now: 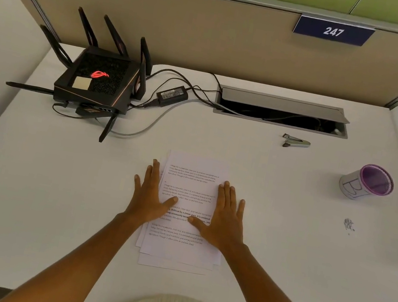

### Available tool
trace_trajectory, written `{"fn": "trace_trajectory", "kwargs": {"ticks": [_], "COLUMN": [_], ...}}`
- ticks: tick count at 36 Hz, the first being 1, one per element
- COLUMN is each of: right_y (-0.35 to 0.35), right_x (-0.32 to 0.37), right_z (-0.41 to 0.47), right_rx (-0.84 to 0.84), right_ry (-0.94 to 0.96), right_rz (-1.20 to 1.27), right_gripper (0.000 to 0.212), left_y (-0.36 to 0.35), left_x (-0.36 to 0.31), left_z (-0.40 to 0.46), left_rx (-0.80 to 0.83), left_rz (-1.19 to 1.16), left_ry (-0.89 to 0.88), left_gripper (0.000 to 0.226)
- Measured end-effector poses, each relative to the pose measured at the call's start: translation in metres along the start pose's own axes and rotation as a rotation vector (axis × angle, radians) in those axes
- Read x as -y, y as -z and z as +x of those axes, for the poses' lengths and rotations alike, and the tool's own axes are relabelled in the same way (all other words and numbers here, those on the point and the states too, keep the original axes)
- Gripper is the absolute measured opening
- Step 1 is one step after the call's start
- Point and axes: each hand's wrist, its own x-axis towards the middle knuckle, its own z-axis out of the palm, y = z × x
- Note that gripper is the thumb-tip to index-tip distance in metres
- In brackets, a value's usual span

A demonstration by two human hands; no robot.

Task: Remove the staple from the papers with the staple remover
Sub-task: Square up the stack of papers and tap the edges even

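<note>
A small stack of printed white papers (191,183) lies in the middle of the white desk, its sheets slightly fanned at the bottom. My left hand (151,195) rests flat on the stack's left edge, fingers spread. My right hand (225,221) lies flat on the right edge, thumb across the text. Neither hand holds anything. The metal staple remover (296,142) lies on the desk far to the upper right of the papers, well away from both hands. The staple itself is too small to make out.
A black router (96,81) with antennas, a power adapter (172,95) and cables sit at the back left. An open cable tray (282,112) is set into the desk at the back. A purple-rimmed cup (366,183) stands at right, with a small pile of loose staples (349,224) below it.
</note>
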Motion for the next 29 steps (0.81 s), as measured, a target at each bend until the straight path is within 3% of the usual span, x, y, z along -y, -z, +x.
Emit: {"fn": "trace_trajectory", "kwargs": {"ticks": [17, 22, 29], "right_y": [0.003, 0.005, 0.009], "right_x": [0.003, 0.003, 0.005], "right_z": [-0.001, -0.001, -0.003], "right_rx": [0.008, 0.016, 0.026], "right_ry": [-0.017, -0.017, -0.019], "right_rz": [0.015, 0.012, 0.032], "right_gripper": [0.135, 0.136, 0.137], "left_y": [0.005, 0.01, -0.001], "left_x": [-0.009, -0.021, -0.033], "left_z": [-0.004, -0.014, -0.039], "left_rx": [0.04, 0.026, -0.159], "left_rz": [0.039, -0.235, -0.466], "left_ry": [-0.002, 0.066, 0.218], "left_gripper": [0.128, 0.127, 0.115]}}
